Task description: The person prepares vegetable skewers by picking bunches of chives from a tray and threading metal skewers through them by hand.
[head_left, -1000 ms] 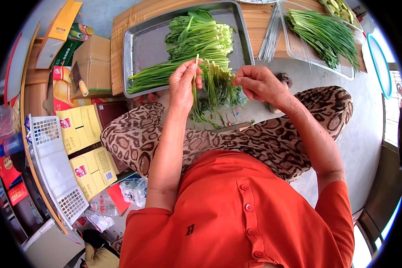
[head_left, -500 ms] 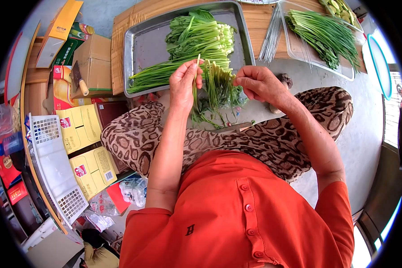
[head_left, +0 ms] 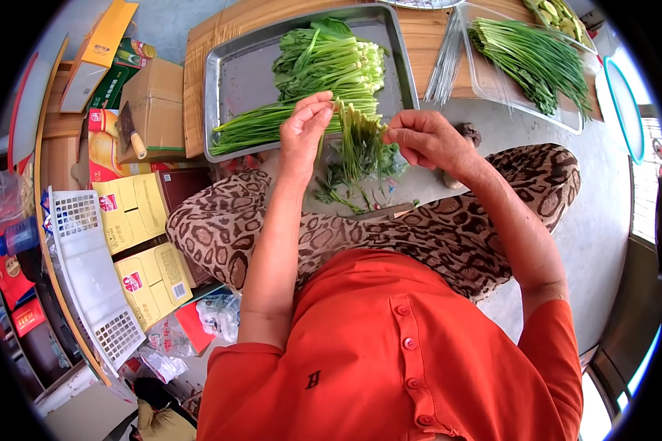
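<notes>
A row of chives (head_left: 364, 151) hangs side by side between my hands, pale cut ends up and green tips down. My right hand (head_left: 425, 140) pinches the right end of this row; the thin skewer they seem to hang from is hardly visible. At the left end, my left hand (head_left: 305, 128) is closed with thumb and fingertips together on a chive stalk, partly hidden by the fingers. Just beyond my hands lies a metal tray (head_left: 235, 70) with leafy greens (head_left: 331, 62) in rows and more chives (head_left: 254, 132) along its near edge.
Metal skewers (head_left: 446, 62) lie on the wooden table (head_left: 426, 22), beside a clear plastic tub (head_left: 485, 81) of long chives (head_left: 533, 66). Left are a cardboard box (head_left: 154, 99), a cleaver (head_left: 131, 131) and yellow boxes (head_left: 151, 283). Loose greens (head_left: 338, 192) lie below my hands.
The chive stalk that stood upright in my left hand has dropped lower, and the left fingers are now at the row's left end. My right hand has hardly moved.
</notes>
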{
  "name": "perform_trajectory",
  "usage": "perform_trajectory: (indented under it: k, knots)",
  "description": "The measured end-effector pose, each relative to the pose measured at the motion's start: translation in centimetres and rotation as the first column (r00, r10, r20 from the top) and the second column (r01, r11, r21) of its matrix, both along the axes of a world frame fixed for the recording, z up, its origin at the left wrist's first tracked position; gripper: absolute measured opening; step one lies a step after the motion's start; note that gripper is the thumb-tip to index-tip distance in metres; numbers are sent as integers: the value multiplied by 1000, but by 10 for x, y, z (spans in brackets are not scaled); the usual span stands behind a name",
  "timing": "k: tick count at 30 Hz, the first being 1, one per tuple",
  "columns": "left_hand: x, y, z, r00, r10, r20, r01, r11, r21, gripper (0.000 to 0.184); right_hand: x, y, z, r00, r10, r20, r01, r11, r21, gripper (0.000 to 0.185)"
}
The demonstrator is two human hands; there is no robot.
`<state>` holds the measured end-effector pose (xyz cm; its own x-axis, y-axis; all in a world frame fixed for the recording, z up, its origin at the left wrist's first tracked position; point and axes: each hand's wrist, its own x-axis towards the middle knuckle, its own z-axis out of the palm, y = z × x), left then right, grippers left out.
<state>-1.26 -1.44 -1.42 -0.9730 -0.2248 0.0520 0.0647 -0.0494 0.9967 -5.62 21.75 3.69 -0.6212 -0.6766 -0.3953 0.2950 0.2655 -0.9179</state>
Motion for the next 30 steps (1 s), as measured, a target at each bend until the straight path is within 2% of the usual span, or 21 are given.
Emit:
perform_trajectory:
  k: [2,3,5,6,11,13,15,17,20,24,26,28,30]
  knots:
    - [-2,-4,7,987,-158,34,153,982,112,23,-1,0,-2,1000,9,26,-8,999,-36,18]
    - [-3,-6,7,987,-156,33,152,982,110,23,-1,0,-3,999,9,38,-7,998,-61,18]
    - [-6,-10,2,939,-316,132,283,933,224,20,-1,1,-3,999,8,50,-3,996,-85,18]
    - [-9,-11,0,935,-334,119,302,926,228,22,-1,1,-3,998,11,56,-6,996,-89,17]
    - [-14,-20,6,927,-347,146,315,927,203,21,-4,6,1,999,21,47,-20,999,-26,14]
    - [-14,-22,8,932,-331,150,300,933,198,21,-10,12,-3,993,15,-115,-7,997,76,13]
    - [-12,-22,10,933,-322,160,279,929,243,21,-12,13,-3,994,-6,-105,12,998,62,11]
    - [-10,-18,11,936,-316,152,274,930,245,21,-11,13,-6,980,-4,-201,13,999,39,12]
    - [-9,-21,9,936,-318,154,277,931,239,21,-9,13,-3,975,-26,-222,32,999,26,12]
    - [-7,-21,14,925,-342,167,303,927,223,21,-10,14,-10,975,11,-221,-13,1000,-8,13]
    - [-6,-18,20,922,-348,170,308,925,225,22,-9,14,-4,992,13,-128,-20,999,-49,15]
    - [-4,-7,30,899,-391,200,366,918,149,22,-8,12,0,995,32,-99,-38,998,-57,15]
    - [-5,-6,25,894,-405,191,376,911,169,21,-7,12,3,996,53,-70,-58,996,-64,15]
